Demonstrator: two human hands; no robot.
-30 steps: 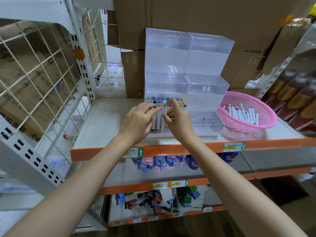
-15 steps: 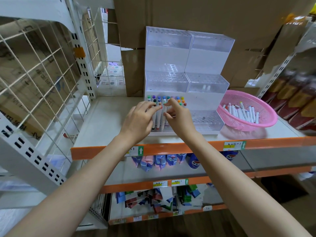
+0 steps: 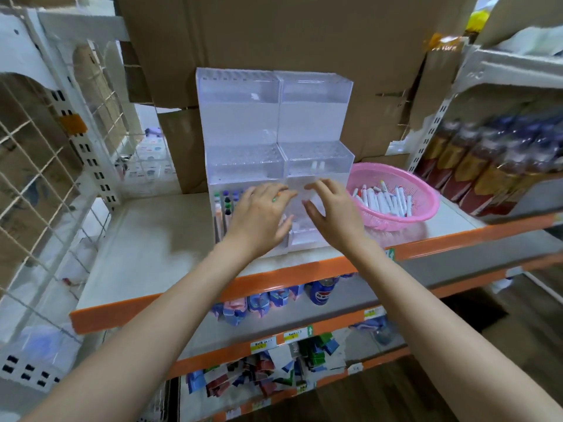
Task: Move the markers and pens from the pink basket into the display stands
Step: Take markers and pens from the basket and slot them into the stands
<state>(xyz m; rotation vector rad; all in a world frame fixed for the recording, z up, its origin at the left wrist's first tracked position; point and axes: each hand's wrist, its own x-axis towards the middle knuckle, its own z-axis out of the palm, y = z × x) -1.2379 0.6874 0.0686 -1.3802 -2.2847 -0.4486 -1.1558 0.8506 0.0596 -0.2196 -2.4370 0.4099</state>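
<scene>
Restocking, between loads: left hand (image 3: 262,214) and right hand (image 3: 333,213), loosely spread and empty, hover at the display stands (image 3: 243,123); the next reach is probably for the markers (image 3: 384,199) in the pink basket (image 3: 405,219), three o'clock.

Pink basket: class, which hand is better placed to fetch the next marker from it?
Probably the right hand: open, empty, nearest the pink basket; the left hand hovers farther away, over the display stand.

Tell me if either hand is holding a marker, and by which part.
Nothing seems held in this blurred frame. The left hand spreads straight fingers over the markers in the display stand; the right hand is open and empty.
</scene>
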